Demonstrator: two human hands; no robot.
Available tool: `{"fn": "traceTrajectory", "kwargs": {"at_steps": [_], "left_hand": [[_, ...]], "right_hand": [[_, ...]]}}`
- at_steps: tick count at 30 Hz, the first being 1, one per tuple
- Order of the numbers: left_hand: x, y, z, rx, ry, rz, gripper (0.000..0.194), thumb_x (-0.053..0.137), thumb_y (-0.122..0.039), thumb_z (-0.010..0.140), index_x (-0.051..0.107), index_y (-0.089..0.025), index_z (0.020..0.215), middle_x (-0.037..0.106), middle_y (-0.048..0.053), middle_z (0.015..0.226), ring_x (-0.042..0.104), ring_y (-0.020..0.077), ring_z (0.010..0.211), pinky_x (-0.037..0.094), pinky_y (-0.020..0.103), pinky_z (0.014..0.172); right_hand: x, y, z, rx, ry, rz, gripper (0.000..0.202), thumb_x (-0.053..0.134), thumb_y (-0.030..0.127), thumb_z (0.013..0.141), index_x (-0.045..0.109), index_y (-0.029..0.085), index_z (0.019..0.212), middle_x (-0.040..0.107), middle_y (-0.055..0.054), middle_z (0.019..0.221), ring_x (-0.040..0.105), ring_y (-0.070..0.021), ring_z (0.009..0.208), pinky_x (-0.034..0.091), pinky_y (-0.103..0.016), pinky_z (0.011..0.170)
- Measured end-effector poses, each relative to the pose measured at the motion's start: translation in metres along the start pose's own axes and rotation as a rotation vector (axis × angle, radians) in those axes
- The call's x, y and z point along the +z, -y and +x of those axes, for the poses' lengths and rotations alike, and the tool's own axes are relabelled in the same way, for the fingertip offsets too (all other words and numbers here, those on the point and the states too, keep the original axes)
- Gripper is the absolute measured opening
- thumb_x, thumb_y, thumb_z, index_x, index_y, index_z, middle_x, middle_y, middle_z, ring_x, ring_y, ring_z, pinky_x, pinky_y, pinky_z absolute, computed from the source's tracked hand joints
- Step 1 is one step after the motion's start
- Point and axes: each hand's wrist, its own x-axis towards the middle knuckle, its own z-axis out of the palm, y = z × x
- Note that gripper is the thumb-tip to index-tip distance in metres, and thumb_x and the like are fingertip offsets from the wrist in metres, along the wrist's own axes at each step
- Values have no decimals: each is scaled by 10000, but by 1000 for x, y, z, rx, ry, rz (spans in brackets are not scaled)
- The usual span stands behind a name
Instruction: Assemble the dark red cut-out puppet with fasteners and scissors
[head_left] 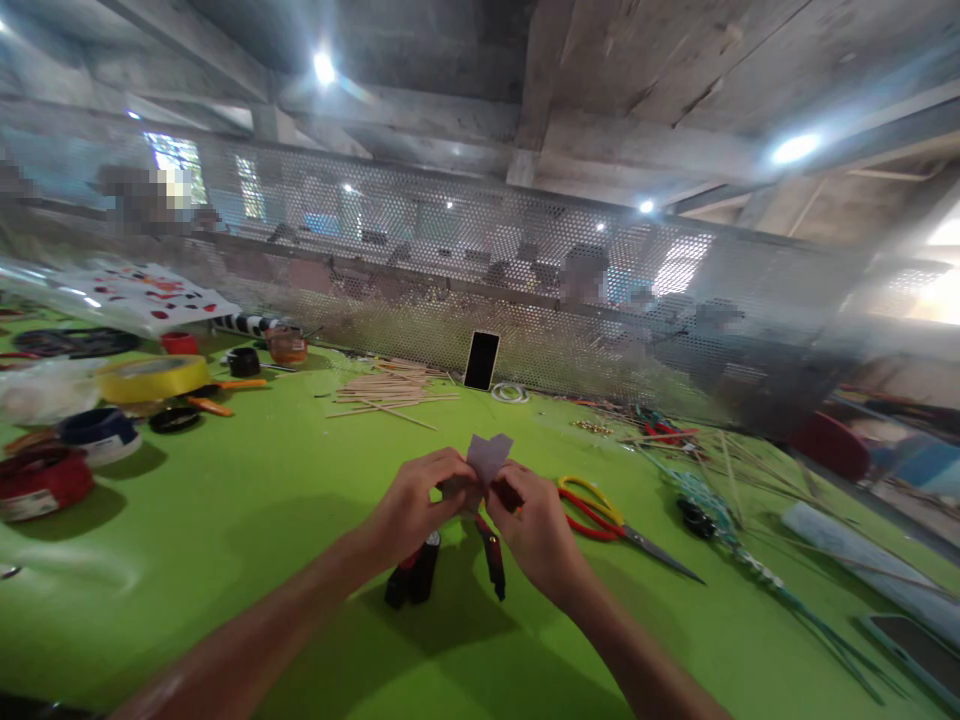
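Note:
A pale greyish-lilac piece of paper [489,456] with a notched top edge stands up between my two hands above the green table. The fingertips of my left hand [427,490] are pinched on its lower left side. From the right, my right hand [529,505] pinches its lower edge. Beneath the hands lie a black-and-red tool [491,560] with a slim handle and two dark upright or lying objects [414,575], their kind partly hidden by my left hand. Scissors [592,510] with red and yellow handles rest just right of my right hand.
Tape rolls, among them a yellow one [154,378] and a red one [45,483], stand at left. Thin wooden sticks [394,388] lie ahead, near a dark-screened phone [481,360] leaning on the perforated metal screen [420,280]. Green beaded strands [757,570] and a phone [919,650] lie right.

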Motion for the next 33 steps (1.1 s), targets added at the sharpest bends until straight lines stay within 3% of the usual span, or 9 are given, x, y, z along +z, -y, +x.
{"fn": "traceTrajectory", "kwargs": {"at_steps": [4, 17, 22, 33], "left_hand": [[2, 2, -1, -41, -49, 0, 138, 638, -86, 929, 666, -185, 1022, 735, 14, 931, 692, 154, 810, 542, 242, 740], [-4, -1, 2, 126, 0, 37, 123, 663, -85, 961, 723, -184, 1006, 730, 44, 1043, 676, 164, 972, 509, 248, 882], [-1, -4, 2, 89, -2, 19, 112, 652, -61, 946, 680, -169, 929, 691, 33, 975, 645, 164, 915, 493, 246, 818], [2, -2, 3, -35, -5, 13, 128, 646, -84, 938, 619, -180, 858, 637, 2, 899, 603, 158, 840, 456, 237, 758]], "right_hand": [[-1, 2, 0, -28, 13, 3, 179, 536, 167, 845, 469, 216, 686, 545, -13, 705, 466, -156, 639, 334, -271, 611], [-4, 4, 1, -25, 13, 10, 177, 540, 115, 855, 539, 196, 698, 560, -3, 697, 484, -148, 642, 359, -259, 611], [-2, 5, 0, -11, 12, 8, 141, 540, 110, 862, 591, 191, 758, 599, -12, 733, 514, -155, 669, 391, -255, 626], [1, 6, -1, -13, -1, -53, 198, 514, 94, 838, 489, 217, 686, 570, -10, 698, 522, -156, 648, 376, -261, 621]]}}
